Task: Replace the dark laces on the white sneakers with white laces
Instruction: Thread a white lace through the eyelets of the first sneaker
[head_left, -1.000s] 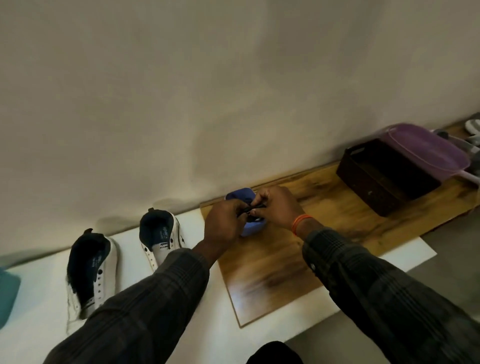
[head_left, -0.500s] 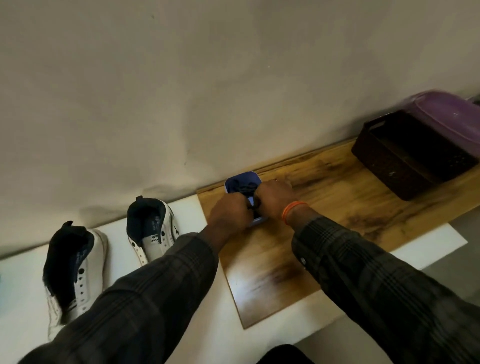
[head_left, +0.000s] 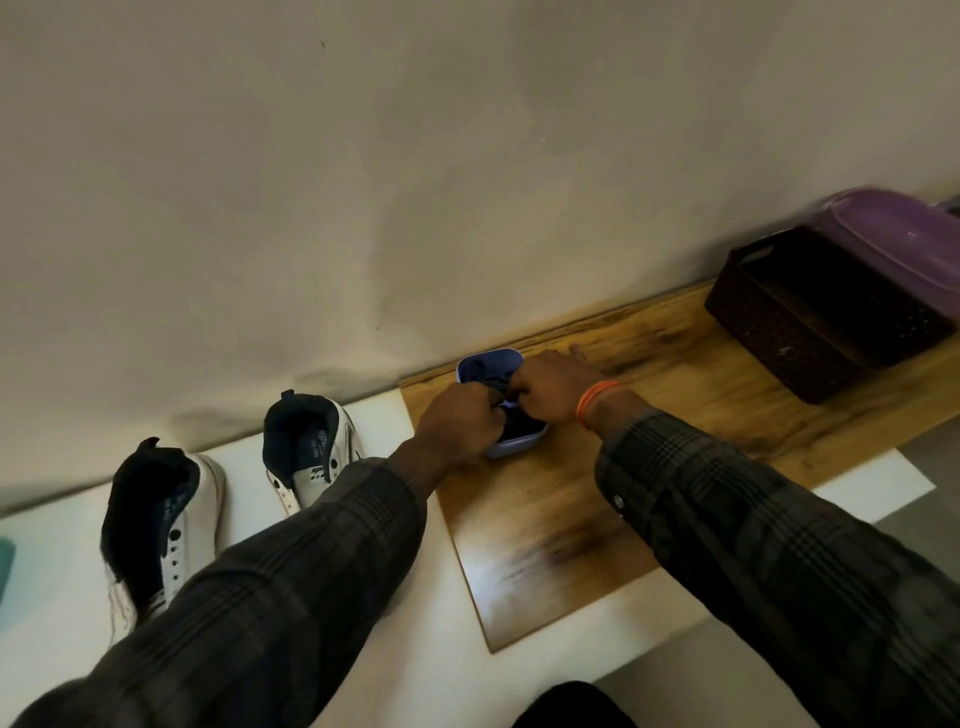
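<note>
Two white sneakers with dark linings stand on the white table, one at the left (head_left: 156, 519) and one nearer the middle (head_left: 311, 452); their eyelets show no laces. A small blue-purple container (head_left: 485, 366) sits on the wooden board (head_left: 561, 525) by the wall. Dark laces (head_left: 519, 423) lie bunched inside it. My left hand (head_left: 457, 421) and my right hand (head_left: 556, 387) meet over the container, and both pinch the dark laces with curled fingers. No white laces are visible.
A dark woven basket (head_left: 810, 322) stands at the right end of the board, with a purple plastic lid or bin (head_left: 904, 239) leaning on it. A teal object (head_left: 6, 566) peeks in at the far left edge. The wall runs close behind everything.
The view has tilted slightly, so the scene sits lower. My hands have stayed together over the container and pushed the dark laces down into it.
</note>
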